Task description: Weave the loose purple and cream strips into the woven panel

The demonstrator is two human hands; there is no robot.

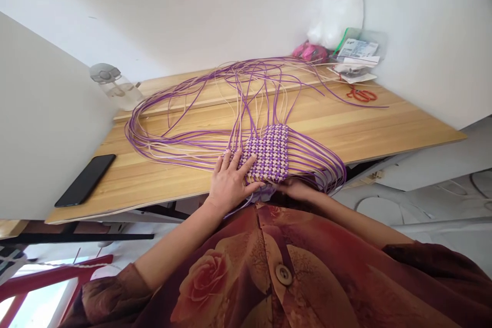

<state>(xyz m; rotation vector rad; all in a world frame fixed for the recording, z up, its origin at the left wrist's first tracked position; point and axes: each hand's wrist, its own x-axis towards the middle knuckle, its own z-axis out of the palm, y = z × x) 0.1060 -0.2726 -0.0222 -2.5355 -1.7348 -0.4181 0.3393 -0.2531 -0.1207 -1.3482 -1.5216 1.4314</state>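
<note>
The left hand [229, 183] lay palm down with its fingers spread, pressing on the left part of a checkered, knobbly piece of purple and cream weaving [273, 156]. The right hand [296, 188] was at the lower right edge of that piece, partly hidden beneath it and among strands; whether its fingers were pinching anything could not be told. The weaving sat at the near edge of a pale wood-grained tabletop [392, 128], in front of the person's dark red floral shirt [323, 287]. Long, thin purple and cream cords [132, 127] ran out from it, sweeping in a wide loop to the left and across the back, with a smaller bend on the right. Farther out, a black rectangular phone [85, 180] lay at the left, a clear lidded bottle [125, 91] stood behind it, and orange-red-handled scissors [360, 94] rested at the right, near a pink plastic bundle [310, 52] and a green-edged clear bag [358, 49].
</note>
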